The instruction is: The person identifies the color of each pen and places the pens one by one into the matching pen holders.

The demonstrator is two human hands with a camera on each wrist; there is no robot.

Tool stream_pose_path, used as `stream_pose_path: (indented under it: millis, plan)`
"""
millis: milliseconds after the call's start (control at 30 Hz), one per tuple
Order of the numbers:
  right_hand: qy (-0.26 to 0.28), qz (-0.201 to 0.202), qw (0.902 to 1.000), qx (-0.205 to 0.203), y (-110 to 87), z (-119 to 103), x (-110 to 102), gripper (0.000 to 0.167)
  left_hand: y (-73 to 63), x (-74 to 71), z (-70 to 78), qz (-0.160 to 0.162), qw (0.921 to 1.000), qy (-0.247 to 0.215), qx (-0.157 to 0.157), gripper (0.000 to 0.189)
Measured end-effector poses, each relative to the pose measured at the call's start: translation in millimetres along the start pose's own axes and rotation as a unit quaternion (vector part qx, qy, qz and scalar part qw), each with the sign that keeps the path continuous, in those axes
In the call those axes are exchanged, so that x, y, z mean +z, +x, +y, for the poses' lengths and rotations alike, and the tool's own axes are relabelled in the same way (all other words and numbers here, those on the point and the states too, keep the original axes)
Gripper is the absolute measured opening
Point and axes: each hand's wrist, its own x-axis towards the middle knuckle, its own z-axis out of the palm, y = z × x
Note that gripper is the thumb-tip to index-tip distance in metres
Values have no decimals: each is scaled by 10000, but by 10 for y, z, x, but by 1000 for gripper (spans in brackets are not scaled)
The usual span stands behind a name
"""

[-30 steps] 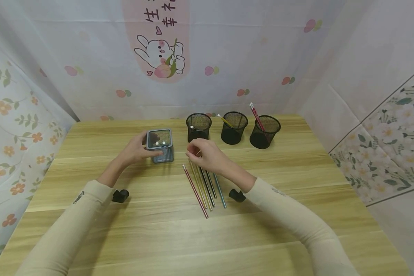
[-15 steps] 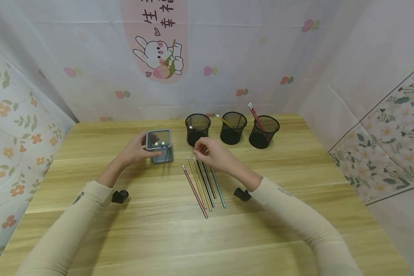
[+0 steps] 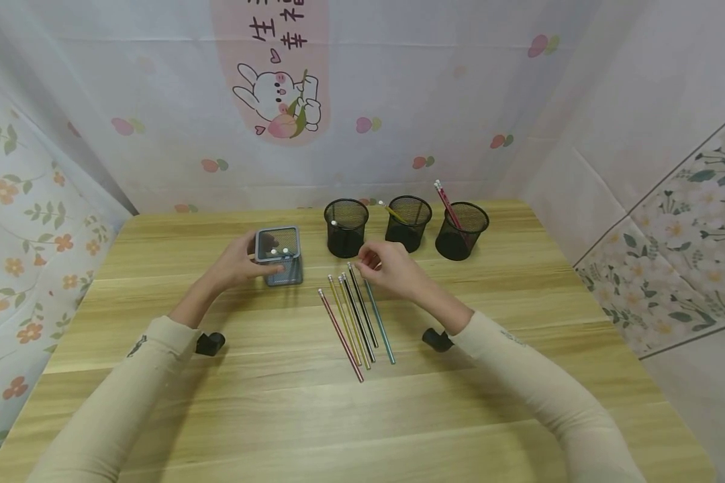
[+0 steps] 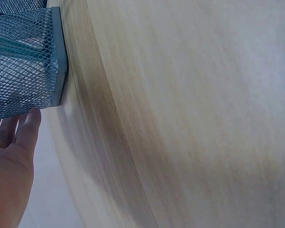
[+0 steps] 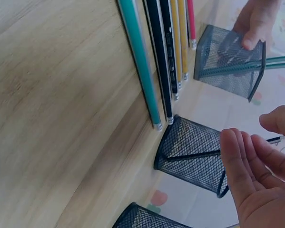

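My left hand (image 3: 238, 263) holds the grey square mesh pen holder (image 3: 286, 276) upright on the table, thumb on its near side and fingers round the far side. Green pencils (image 5: 218, 70) with white erasers stand inside it. My right hand (image 3: 394, 270) hovers over the eraser end of a teal pencil (image 3: 380, 323), its thumb apart from the fingers and nothing between them. Left of the teal pencil lie two black pencils (image 3: 364, 308), two yellow pencils (image 3: 342, 308) and a red pencil (image 3: 340, 332), side by side, erasers toward the back.
Three round black mesh cups stand along the back: a left cup (image 3: 346, 238) with a dark pencil, a middle cup (image 3: 406, 235) with a yellow pencil, and a right cup (image 3: 456, 243) with red pencils. Behind the wooden table (image 3: 314, 429) hangs a patterned curtain (image 3: 175, 87).
My right hand has moved to the right, from over the yellow pencils' ends to near the teal one. The pencils stay on the table, and my left hand keeps holding the pen holder.
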Motion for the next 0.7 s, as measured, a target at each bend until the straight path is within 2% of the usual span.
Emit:
stream_pose_path:
  millis: [300,467,500,567,700]
  plan:
    - [-437,-336,9956,752,-70,87,-16,10,7,-1,-20,-25,10000,4,-60,65]
    - [-706,-624,9906,989,-102,131,8,15,-64,-4,170,-66,9999,-13,-82,65]
    - [-755,-712,9888,1069,-106,131,15,16,-65,-5,170,-58,10000,1,-76,65]
    - [-826,-866,9856,1193,-116,138,33,18,-59,-5,153,-42,10000,31,-60,65]
    - [-851,-1103,9797,1444,-138,159,88,21,-9,-2,0,-12,10000,66,-7,66]
